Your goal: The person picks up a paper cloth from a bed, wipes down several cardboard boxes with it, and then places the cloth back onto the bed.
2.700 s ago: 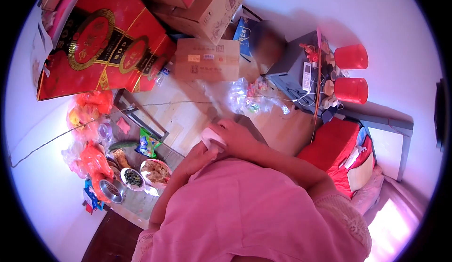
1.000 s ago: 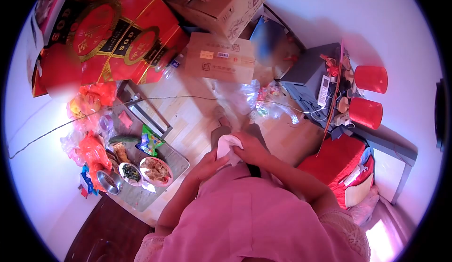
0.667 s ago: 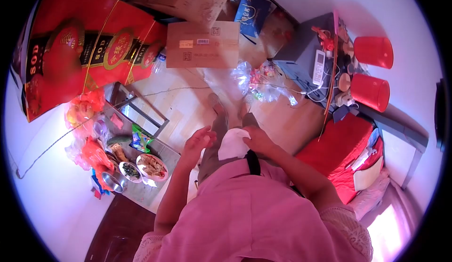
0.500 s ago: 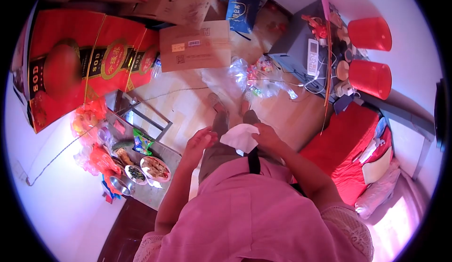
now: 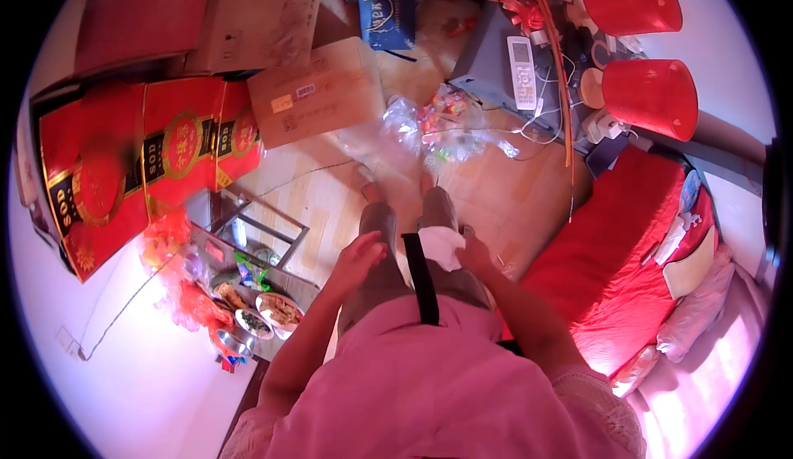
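My right hand (image 5: 473,257) is closed on the edge of a thin white sheet, seemingly a paper tissue (image 5: 442,247), which hangs in front of my right thigh. To its left, my left hand (image 5: 361,259) is over my left thigh with loosely bent fingers and nothing visible in it. A black strap (image 5: 421,281) hangs down my front between the two hands, with its upper end beside the tissue.
Bowls of food (image 5: 279,312) stand on a small table at left, near red plastic bags (image 5: 198,300). Red boxes (image 5: 178,141) and a cardboard carton (image 5: 316,92) lie ahead. Clear plastic bags (image 5: 453,125) lie on the floor. A red-covered bed (image 5: 595,269) and a cabinet with red lampshades (image 5: 650,100) are at right.
The camera view has swung, so the surroundings sit differently. My right hand has shifted slightly right with the tissue, which looks more bunched. The black strap shows at greater length.
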{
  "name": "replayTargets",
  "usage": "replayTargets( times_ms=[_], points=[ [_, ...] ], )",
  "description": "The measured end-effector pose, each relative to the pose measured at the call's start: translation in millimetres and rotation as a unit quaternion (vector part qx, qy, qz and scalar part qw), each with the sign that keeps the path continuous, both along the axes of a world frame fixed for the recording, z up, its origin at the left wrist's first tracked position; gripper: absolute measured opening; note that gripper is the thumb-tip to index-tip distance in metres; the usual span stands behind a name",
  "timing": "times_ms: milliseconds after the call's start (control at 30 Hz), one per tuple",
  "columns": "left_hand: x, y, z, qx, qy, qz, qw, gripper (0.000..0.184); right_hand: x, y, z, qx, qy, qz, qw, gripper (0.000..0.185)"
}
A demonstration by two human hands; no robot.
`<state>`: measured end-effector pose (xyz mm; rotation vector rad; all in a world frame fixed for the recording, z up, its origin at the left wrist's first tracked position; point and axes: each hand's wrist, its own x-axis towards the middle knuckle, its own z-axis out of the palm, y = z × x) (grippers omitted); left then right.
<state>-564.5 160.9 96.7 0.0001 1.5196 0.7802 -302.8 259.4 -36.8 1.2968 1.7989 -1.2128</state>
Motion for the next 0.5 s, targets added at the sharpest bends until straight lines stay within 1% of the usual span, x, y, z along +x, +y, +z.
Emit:
replayTargets(
  times_ms=[100, 167, 200, 233, 300, 333, 433, 467, 500],
  points=[
    [-15.0, -2.3, -41.1, -0.024, 0.001, -0.017, 1.000, 0.041, -1.7, -26.1, -29.7, 0.064, 0.077, -0.051, 0.994, 0.031],
    [-28.6, -4.7, -75.5, -0.057, 0.011, -0.032, 0.998, 0.042, -17.6, -32.6, -30.2, 0.069, 0.115, -0.139, 0.981, 0.029],
    [-36.5, -5.3, -96.6, -0.071, 0.018, -0.039, 0.997, 0.042, -27.1, -30.8, -29.6, 0.074, 0.135, -0.181, 0.971, 0.028],
    [-44.1, -9.3, -120.7, -0.082, 0.028, -0.044, 0.995, 0.042, -33.3, -30.4, -33.5, 0.082, 0.130, -0.184, 0.971, 0.027],
    [-57.1, -24.0, -174.5, -0.107, 0.046, -0.053, 0.992, 0.042, -39.1, -31.4, -48.3, 0.101, 0.173, -0.229, 0.953, 0.028],
    [-63.7, -32.7, -203.7, -0.119, 0.061, -0.064, 0.989, 0.041, -38.0, -36.1, -53.7, 0.093, 0.175, -0.216, 0.956, 0.028],
    [-79.2, -32.2, -263.3, -0.162, 0.051, -0.052, 0.984, 0.040, -32.9, -49.4, -65.3, 0.079, 0.168, -0.186, 0.965, 0.029],
    [-83.0, -41.2, -293.2, -0.160, 0.038, -0.018, 0.986, 0.042, -32.8, -50.7, -67.4, 0.080, 0.161, -0.178, 0.968, 0.030],
    [-86.2, -50.4, -324.2, -0.166, 0.067, -0.030, 0.983, 0.047, -32.9, -53.9, -66.8, 0.078, 0.152, -0.170, 0.970, 0.030]
  ],
)
